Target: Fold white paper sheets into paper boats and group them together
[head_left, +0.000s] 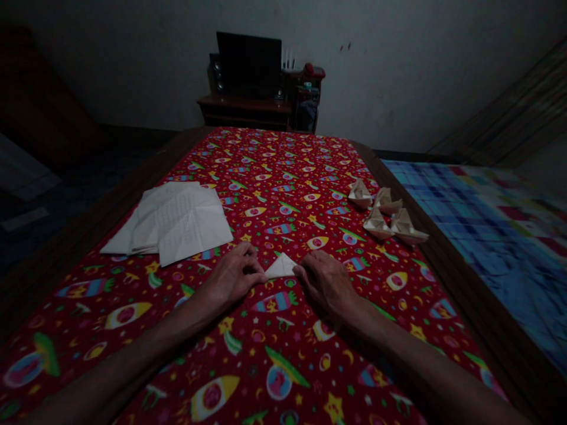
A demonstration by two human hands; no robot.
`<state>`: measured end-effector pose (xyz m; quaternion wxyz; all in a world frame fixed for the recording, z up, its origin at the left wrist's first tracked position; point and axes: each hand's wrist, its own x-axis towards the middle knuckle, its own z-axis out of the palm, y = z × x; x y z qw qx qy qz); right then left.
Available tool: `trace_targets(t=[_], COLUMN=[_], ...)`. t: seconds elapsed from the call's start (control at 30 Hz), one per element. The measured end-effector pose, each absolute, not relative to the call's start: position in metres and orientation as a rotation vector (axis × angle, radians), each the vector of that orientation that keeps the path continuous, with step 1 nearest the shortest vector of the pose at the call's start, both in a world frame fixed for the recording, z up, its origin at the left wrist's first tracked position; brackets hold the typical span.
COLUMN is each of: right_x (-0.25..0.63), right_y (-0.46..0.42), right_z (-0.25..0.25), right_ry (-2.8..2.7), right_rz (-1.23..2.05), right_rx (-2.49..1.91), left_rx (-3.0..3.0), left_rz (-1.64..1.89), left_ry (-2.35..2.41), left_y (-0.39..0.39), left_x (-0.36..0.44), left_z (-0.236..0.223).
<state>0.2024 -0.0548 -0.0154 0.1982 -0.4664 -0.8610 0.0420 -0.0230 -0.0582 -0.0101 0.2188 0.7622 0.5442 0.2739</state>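
A small folded paper triangle (282,265) lies low over the red patterned cloth, its peak pointing away from me. My left hand (234,271) pinches its left corner between thumb and fingers. At the opposite corner, my right hand (325,277) grips the paper the same way, fingers curled. To the left rests a loose stack of paper sheets (190,221), creased, the top one with faint writing. Several folded paper boats (378,223) stand grouped near the right edge of the cloth.
The red cloth (283,177) covers a dark wooden surface (460,283). Beyond its far end a monitor (250,65) stands on a desk (248,106), with a red telephone (314,71) beside it. Blue checked fabric (478,236) spreads at the right.
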Motion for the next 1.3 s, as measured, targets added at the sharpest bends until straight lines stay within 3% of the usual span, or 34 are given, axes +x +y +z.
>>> trace_targets(t=[0.5,0.73,1.3], right_x=[0.202,0.202,0.21], right_y=[-0.054,-0.054,-0.053], right_z=[-0.019,-0.017,-0.025], right_ry=[-2.4,-2.438,-2.461], right_rz=[0.1,0.07,-0.069], right_rx=[-1.296,-1.275,-1.259], left_rx=[2.442,2.838,2.787], left_rz=[0.867,0.534,0.241], left_ry=[1.465,1.203,1.192], left_y=[-0.069,-0.076,-0.087], left_x=[-0.014,-0.015,-0.014], left_z=[-0.014,-0.013,-0.011])
